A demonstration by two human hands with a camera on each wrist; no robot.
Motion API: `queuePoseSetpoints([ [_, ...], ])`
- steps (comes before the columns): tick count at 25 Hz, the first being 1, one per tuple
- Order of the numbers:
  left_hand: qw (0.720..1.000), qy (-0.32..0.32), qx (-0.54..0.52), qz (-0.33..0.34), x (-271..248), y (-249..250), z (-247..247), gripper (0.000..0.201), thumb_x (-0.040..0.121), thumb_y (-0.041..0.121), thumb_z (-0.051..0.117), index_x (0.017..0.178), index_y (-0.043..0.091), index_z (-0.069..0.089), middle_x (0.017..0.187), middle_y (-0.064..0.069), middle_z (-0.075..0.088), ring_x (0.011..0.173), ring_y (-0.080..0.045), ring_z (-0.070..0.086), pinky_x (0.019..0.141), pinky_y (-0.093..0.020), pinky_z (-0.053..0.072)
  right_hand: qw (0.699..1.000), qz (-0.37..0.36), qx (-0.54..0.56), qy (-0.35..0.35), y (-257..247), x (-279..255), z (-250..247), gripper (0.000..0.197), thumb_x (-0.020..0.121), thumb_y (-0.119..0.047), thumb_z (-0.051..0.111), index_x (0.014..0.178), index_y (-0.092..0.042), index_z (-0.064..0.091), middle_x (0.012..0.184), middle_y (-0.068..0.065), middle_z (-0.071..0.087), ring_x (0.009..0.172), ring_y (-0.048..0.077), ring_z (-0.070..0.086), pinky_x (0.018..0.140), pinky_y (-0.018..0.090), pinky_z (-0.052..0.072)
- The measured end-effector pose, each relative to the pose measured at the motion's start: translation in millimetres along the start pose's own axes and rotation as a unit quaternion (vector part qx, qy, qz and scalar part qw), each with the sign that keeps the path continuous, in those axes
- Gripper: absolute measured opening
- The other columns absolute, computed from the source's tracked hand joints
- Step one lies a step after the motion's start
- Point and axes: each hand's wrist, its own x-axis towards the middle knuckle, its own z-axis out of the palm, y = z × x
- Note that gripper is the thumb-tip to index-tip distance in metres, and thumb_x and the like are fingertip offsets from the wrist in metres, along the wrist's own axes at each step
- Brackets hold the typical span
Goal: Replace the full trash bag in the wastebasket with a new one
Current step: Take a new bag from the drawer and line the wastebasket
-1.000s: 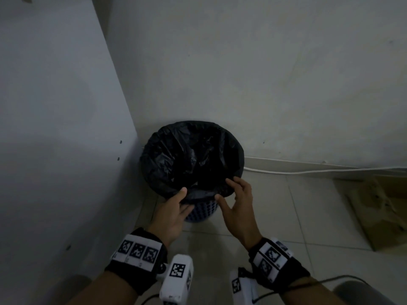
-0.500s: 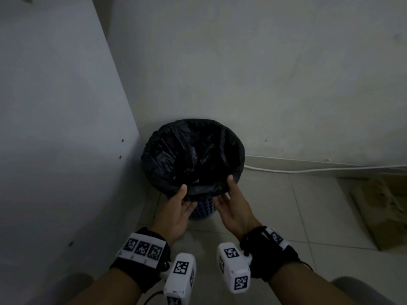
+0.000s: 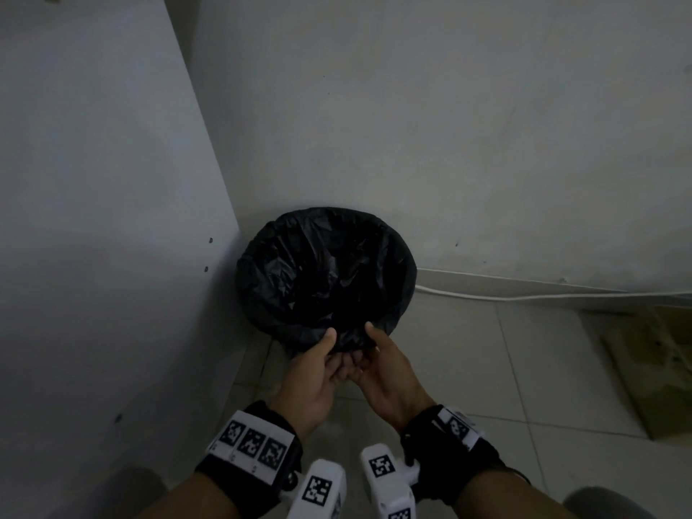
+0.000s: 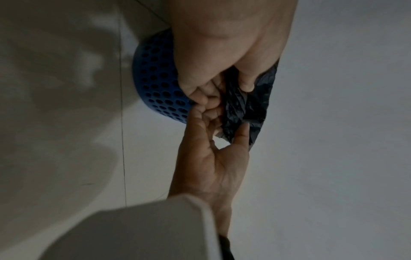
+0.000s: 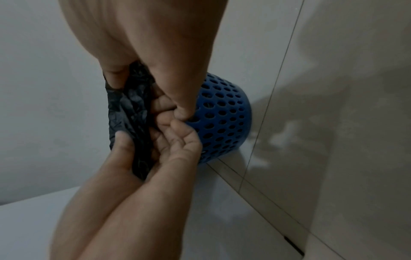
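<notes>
A black trash bag [image 3: 325, 271] lines a blue perforated wastebasket [image 5: 222, 119] that stands on the floor in the corner. The bag's edge is folded down over the rim. Both hands meet at the near rim. My left hand [image 3: 331, 350] pinches the bag's overhanging edge, thumb on top and fingers curled underneath. My right hand [image 3: 369, 346] grips the same edge beside it, palm up. In the left wrist view the crumpled bag [image 4: 244, 105] sits between thumbs and fingers, with the wastebasket [image 4: 160, 84] behind. The bag's inside is too dark to see into.
A white cabinet panel [image 3: 105, 219] stands close on the left and a wall [image 3: 449, 125] behind the basket. A white cable [image 3: 543, 295] runs along the wall's foot. Flattened cardboard [image 3: 659, 368] lies on the tiled floor [image 3: 505, 368] at the right.
My right hand has turned palm up and slid under the near rim. Both hands have drawn together until their fingers touch, thumbs pressed on the bag's edge.
</notes>
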Motion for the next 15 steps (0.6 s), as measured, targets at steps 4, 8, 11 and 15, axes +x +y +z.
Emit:
queuePoseSetpoints([
  [4,1.000,-0.003,-0.029,0.009,0.6,4.7,-0.4,0.034,0.098,0.021,0.051,0.131,0.014,0.053,0.123,-0.009,0.065,0.097,-0.017,0.068,0.071,-0.025,0.054,1.000,-0.003,-0.016,0.023,-4.9,3.3,-0.3,0.037,0.099,-0.031,0.050,0.127,-0.009,0.060,0.114,0.008,0.070,0.083,0.015,0.065,0.071,0.027,0.053],
  [8,0.999,0.002,-0.041,0.010,2.1,5.2,-1.1,0.040,0.099,0.026,0.050,0.136,0.014,0.050,0.128,-0.010,0.062,0.105,-0.021,0.064,0.080,-0.030,0.050,0.999,-0.024,-0.022,0.038,-6.5,5.1,3.2,0.032,0.100,-0.024,0.049,0.127,-0.010,0.058,0.108,0.004,0.071,0.092,0.019,0.064,0.082,0.032,0.052],
  [11,0.998,-0.010,-0.056,0.008,1.8,5.5,-1.5,0.040,0.099,0.027,0.048,0.137,0.012,0.049,0.127,-0.011,0.062,0.106,-0.022,0.064,0.084,-0.033,0.049,0.998,-0.046,-0.011,0.049,-2.0,7.0,2.6,0.032,0.100,-0.023,0.048,0.128,-0.010,0.058,0.121,0.008,0.068,0.108,0.025,0.063,0.096,0.039,0.051],
  [15,0.997,-0.009,-0.071,0.028,5.2,7.1,-2.9,0.043,0.099,0.024,0.048,0.141,0.014,0.043,0.131,-0.010,0.059,0.109,-0.022,0.061,0.097,-0.037,0.045,0.998,-0.019,0.000,0.058,-4.6,7.0,1.2,0.042,0.102,-0.043,0.038,0.128,-0.017,0.059,0.110,0.002,0.070,0.088,0.016,0.060,0.074,0.029,0.046],
])
